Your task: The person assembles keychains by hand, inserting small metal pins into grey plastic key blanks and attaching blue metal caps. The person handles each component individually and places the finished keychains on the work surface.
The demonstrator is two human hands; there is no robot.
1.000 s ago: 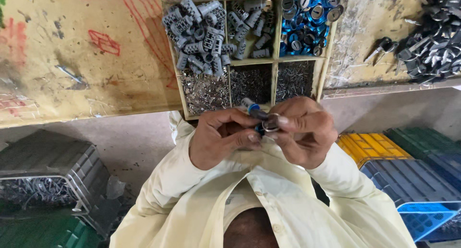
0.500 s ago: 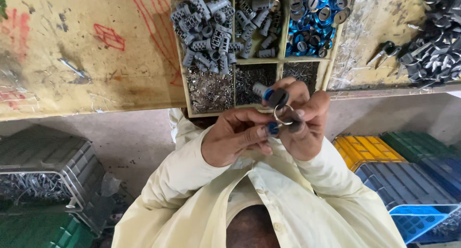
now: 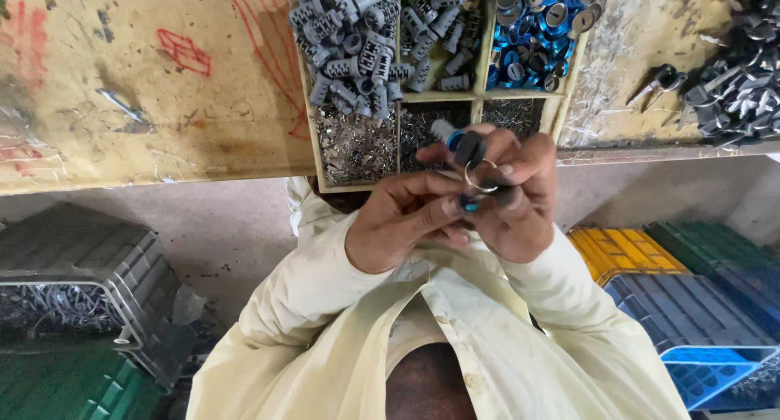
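My left hand (image 3: 406,225) and my right hand (image 3: 516,205) meet just below the centre of the frame, fingers pressed close together around a small metal key ring (image 3: 479,176). My right thumb and fingers pinch the ring, and a dark-headed key (image 3: 469,148) with a blue part beside it stands up above my right fingers; my left fingertips close on the lower edge of the ring, where a small blue piece (image 3: 469,205) shows. Compared with half a second ago, both hands sit in much the same place, just under the near edge of the wooden compartment tray (image 3: 396,103), and the ring has come a little more into the open between my fingers. A second ago my hands were lower, further from the tray. The tray lies at the upper middle of the frame on the worn workbench (image 3: 162,87), with grey lock cylinders (image 3: 349,46) in its left compartment and blue caps (image 3: 536,14) in the right one. A yellow crate (image 3: 617,253) sits at the lower right, beside my sleeve.
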